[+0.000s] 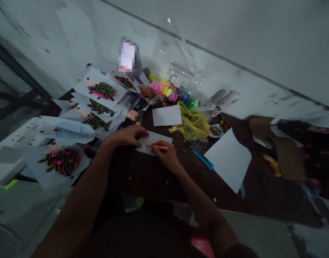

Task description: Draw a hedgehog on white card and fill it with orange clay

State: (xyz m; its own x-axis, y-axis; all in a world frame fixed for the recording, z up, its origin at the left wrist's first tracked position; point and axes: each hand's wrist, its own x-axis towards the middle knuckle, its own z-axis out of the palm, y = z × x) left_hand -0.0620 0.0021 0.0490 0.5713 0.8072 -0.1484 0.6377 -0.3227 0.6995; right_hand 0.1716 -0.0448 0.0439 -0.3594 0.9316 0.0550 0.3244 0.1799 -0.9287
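A small white sheet of paper (148, 147) with a faint curved line on it lies on the dark table in front of me. My left hand (132, 135) rests on the sheet's left edge, fingers apart and bent over it, gripping nothing. From the right, my right hand (167, 154) pinches an orange pencil (161, 147), its tip touching the paper near the drawn line. Just behind this sheet is another blank white card (167, 115). A pair of light blue scissors or a similar blue-handled tool (203, 159) lies right of my right hand.
Paper hedgehog pictures (101, 89) are piled at the left. At the back, clear plastic bags (177, 77) hold colourful clay pieces, beside a yellow bag (195, 123). A large white sheet (229, 159) and brown cardboard (289, 154) lie right. A lit phone (128, 55) leans by the wall.
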